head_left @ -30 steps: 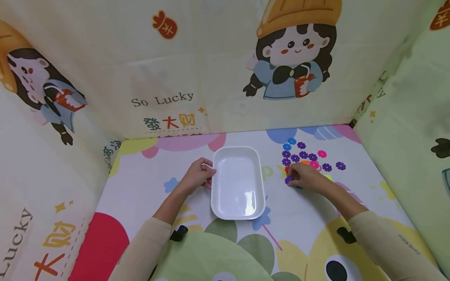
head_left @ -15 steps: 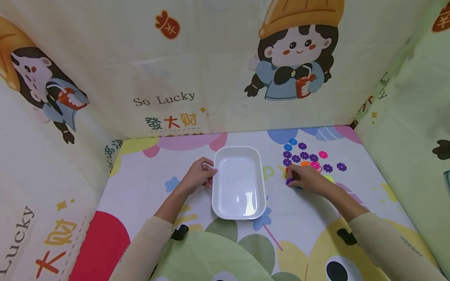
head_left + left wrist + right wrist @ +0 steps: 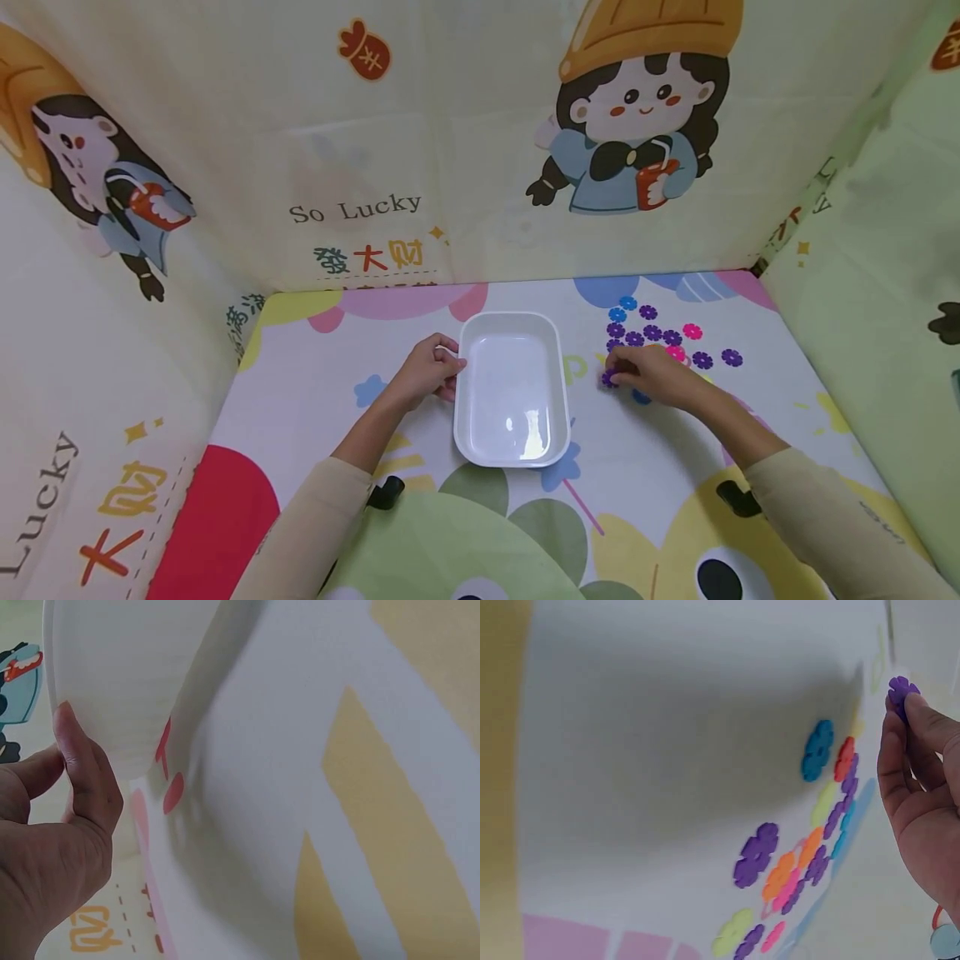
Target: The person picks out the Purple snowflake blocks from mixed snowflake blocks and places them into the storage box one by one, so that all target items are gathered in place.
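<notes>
My left hand [image 3: 427, 372] grips the left rim of a white rectangular tray [image 3: 512, 392]. In the left wrist view its thumb and fingers [image 3: 90, 769] pinch the tray's edge. Between thumb and fingertips, my right hand [image 3: 654, 375] pinches a purple flower-shaped plastic disc [image 3: 901, 694], lifted off the tabletop in the right wrist view. Below and beyond this hand lie several more flower discs: purple ones [image 3: 652, 332], a blue one [image 3: 817, 750], a red one [image 3: 844, 759], plus orange, pink and yellow-green. The hand hides part of this group in the head view. The tray has nothing in it.
A printed cloth [image 3: 300, 400] with cartoon shapes covers the table. Patterned fabric walls [image 3: 480, 167] stand at the back and on both sides. Beige sleeves [image 3: 311, 525] cover the forearms, with a small black piece [image 3: 386, 492] by each wrist.
My right hand has lifted a purple disc from the group and shifted slightly left, uncovering a blue disc beneath. The left hand keeps hold of the tray. The head view has shifted slightly.
</notes>
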Action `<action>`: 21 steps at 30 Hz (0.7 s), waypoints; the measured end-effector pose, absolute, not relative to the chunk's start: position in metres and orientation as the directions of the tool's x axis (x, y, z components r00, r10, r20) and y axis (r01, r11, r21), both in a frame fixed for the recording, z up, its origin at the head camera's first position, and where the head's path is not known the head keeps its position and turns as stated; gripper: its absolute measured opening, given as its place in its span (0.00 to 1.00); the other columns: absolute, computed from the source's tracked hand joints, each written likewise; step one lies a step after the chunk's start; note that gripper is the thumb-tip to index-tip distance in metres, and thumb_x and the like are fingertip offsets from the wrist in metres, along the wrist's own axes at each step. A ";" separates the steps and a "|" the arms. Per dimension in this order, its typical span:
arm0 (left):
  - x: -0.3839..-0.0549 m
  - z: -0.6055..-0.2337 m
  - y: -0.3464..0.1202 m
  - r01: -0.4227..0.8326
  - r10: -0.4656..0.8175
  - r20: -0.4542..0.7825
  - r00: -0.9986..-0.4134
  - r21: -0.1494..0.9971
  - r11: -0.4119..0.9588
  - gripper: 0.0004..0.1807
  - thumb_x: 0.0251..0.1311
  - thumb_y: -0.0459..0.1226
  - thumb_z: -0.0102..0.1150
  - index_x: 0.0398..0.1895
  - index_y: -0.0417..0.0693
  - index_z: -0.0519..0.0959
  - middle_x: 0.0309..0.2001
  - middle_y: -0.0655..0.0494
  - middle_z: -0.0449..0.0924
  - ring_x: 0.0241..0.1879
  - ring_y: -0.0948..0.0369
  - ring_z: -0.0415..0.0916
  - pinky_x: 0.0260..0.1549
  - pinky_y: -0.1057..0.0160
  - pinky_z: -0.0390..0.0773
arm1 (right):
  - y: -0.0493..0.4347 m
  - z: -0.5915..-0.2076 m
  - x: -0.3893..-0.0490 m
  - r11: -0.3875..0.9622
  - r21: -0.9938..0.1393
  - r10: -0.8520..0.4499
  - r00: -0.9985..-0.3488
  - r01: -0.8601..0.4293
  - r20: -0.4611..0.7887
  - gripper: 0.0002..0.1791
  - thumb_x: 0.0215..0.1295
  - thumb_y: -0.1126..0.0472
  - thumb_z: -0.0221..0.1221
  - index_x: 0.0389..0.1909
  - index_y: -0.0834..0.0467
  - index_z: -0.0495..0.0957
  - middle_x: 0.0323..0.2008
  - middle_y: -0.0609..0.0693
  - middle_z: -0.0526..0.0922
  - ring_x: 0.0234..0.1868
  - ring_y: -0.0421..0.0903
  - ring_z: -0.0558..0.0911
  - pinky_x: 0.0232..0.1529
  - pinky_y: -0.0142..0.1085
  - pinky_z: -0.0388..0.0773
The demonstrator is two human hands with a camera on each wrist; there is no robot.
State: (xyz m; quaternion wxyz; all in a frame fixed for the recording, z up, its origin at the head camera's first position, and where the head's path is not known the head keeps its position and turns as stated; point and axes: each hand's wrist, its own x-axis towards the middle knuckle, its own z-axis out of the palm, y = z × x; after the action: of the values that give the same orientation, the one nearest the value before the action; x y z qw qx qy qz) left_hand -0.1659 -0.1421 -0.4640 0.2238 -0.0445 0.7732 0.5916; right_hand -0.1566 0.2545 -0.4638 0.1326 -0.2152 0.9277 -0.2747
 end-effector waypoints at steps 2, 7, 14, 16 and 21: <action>-0.166 -0.463 -0.142 -0.339 0.196 -0.403 -0.894 0.894 0.294 0.18 0.69 0.32 0.64 0.56 0.41 0.69 0.28 0.49 0.74 0.18 0.58 0.76 0.18 0.61 0.87 | 0.252 -0.460 -0.158 0.748 -0.580 -0.471 -0.873 -0.322 -0.124 0.07 0.68 0.65 0.67 0.43 0.53 0.83 0.39 0.46 0.87 0.39 0.41 0.83 0.43 0.34 0.89; -0.166 -0.464 -0.142 -0.341 0.192 -0.407 -0.893 0.891 0.299 0.18 0.69 0.33 0.64 0.56 0.41 0.70 0.29 0.49 0.75 0.19 0.58 0.76 0.18 0.61 0.87 | 0.245 -0.449 -0.162 0.719 -0.602 -0.484 -0.872 -0.347 -0.076 0.07 0.69 0.65 0.66 0.44 0.53 0.83 0.40 0.46 0.88 0.41 0.43 0.86 0.44 0.36 0.90; -0.166 -0.465 -0.142 -0.326 0.203 -0.389 -0.898 0.901 0.287 0.17 0.69 0.32 0.64 0.56 0.40 0.69 0.28 0.50 0.74 0.18 0.59 0.76 0.17 0.61 0.86 | 0.230 -0.433 -0.166 0.676 -0.645 -0.505 -0.861 -0.358 -0.051 0.07 0.70 0.63 0.65 0.46 0.52 0.83 0.42 0.45 0.89 0.46 0.45 0.88 0.51 0.41 0.89; -0.165 -0.465 -0.142 -0.322 0.213 -0.385 -0.898 0.905 0.280 0.17 0.70 0.32 0.63 0.56 0.39 0.69 0.27 0.50 0.74 0.18 0.59 0.75 0.17 0.60 0.87 | 0.225 -0.430 -0.167 0.664 -0.656 -0.509 -0.859 -0.359 -0.045 0.07 0.70 0.63 0.65 0.47 0.51 0.84 0.43 0.45 0.89 0.46 0.45 0.88 0.51 0.41 0.90; -0.166 -0.466 -0.144 -0.325 0.211 -0.388 -0.897 0.904 0.279 0.17 0.69 0.32 0.64 0.56 0.40 0.69 0.28 0.50 0.74 0.18 0.59 0.75 0.17 0.60 0.87 | 0.210 -0.427 -0.170 0.639 -0.683 -0.516 -0.856 -0.353 -0.040 0.08 0.70 0.62 0.66 0.47 0.50 0.84 0.43 0.44 0.89 0.46 0.44 0.88 0.51 0.40 0.89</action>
State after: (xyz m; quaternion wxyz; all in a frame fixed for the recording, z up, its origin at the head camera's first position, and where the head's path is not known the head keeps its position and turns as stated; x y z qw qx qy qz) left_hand -0.1662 -0.1441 -0.4660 0.2234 -0.0373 0.7678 0.5993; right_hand -0.1703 0.2096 -0.4272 0.1165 -0.2422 0.8978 -0.3490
